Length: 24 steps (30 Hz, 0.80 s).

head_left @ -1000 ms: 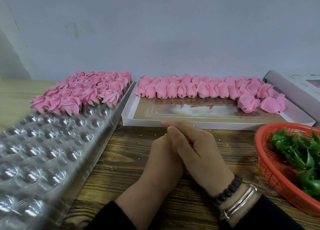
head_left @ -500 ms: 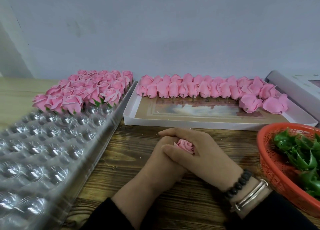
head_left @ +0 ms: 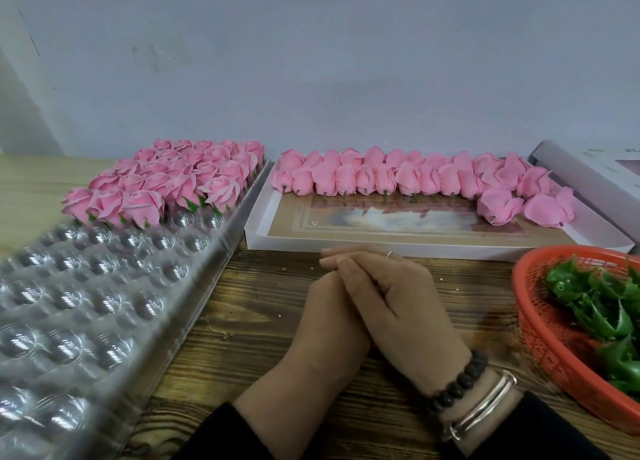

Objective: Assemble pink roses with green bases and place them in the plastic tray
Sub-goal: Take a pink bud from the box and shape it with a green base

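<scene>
My right hand (head_left: 398, 307) lies over my left hand (head_left: 325, 324) on the wooden table, the two cupped together. The pink rose they held a moment ago is hidden inside them. The clear plastic tray (head_left: 221, 251) runs along the left; assembled pink roses with green bases (head_left: 173, 186) fill its far end, and its near cups hold nothing. Bare pink rose heads (head_left: 398, 177) lie in rows in a shallow white box (head_left: 415, 243) behind my hands. Green bases (head_left: 602, 307) sit in a red basket (head_left: 530, 324) at the right.
A white box lid (head_left: 588, 168) leans at the far right by the grey wall. Bare wooden tabletop (head_left: 263, 321) lies between the tray and my hands. I wear a bead bracelet and a silver bangle (head_left: 485, 404) on the right wrist.
Half a second ago the pink rose showed between my thumb and fingers. My right hand has since closed over my left and the rose is covered.
</scene>
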Tool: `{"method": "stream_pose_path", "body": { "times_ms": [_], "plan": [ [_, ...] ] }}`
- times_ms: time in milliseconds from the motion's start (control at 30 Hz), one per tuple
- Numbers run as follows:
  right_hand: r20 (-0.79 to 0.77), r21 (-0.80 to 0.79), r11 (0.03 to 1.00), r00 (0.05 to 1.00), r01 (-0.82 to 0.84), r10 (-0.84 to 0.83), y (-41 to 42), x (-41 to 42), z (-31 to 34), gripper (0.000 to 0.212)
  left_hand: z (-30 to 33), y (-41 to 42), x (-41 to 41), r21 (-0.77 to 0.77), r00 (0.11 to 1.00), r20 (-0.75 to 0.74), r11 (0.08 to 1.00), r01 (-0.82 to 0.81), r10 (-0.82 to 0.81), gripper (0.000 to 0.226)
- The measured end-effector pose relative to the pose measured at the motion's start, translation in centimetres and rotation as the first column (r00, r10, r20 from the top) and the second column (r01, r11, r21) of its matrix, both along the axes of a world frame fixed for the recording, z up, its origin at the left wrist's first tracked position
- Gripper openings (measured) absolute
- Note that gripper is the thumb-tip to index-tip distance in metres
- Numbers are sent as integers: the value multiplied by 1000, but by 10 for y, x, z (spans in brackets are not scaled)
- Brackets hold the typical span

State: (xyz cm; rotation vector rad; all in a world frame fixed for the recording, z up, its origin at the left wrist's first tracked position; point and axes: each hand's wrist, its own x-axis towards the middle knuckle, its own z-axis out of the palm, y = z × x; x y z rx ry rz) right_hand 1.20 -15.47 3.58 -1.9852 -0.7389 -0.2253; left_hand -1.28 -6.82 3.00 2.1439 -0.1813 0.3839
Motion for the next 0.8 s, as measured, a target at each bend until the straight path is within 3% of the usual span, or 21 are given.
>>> {"method": "stream_pose_path", "body": {
  "times_ms": [67, 167, 233, 267, 367, 467, 633, 733, 800],
  "plan": [
    [-11, -65, 997, 999, -41, 41, -3, 2, 3, 36, 5, -1, -2, 132, 995, -49, 987, 95, -89, 27],
    [-64, -168, 971, 984, -173, 164, -7, 3, 8, 35, 9, 3, 0, 173, 965, -201, 963, 206, -170, 33],
    [-165, -174, 956, 964, -237, 209, -9, 1, 10, 28, 12, 4, -2, 134, 925, -333, 961, 241, -185, 13],
    [-216, -154, 955, 952, -252, 217, -9, 0, 10, 25, 11, 5, -2, 90, 919, -336, 965, 248, -205, 18],
    [-238, -99, 967, 949, -236, 207, -12, 3, 9, 24, 12, 10, -3, -145, 937, -257, 968, 203, -235, 28],
    [-196, -141, 969, 965, -202, 173, -16, 10, 5, 54, 11, 13, -1, -224, 965, -109, 952, 209, -238, 32],
    [-240, -44, 977, 951, -209, 193, -19, 13, 3, 71, 6, 15, 1, -170, 989, 3, 975, 143, -145, 19],
    [-161, 96, 988, 978, -119, 133, -14, 8, 4, 49, 2, 14, 4, -166, 997, -33, 985, 57, -63, 19],
    [-110, 168, 983, 990, -69, 88, -8, 3, 5, 41, -1, 9, 4, -34, 1000, 4, 999, 15, -15, 9]
  ]
}}
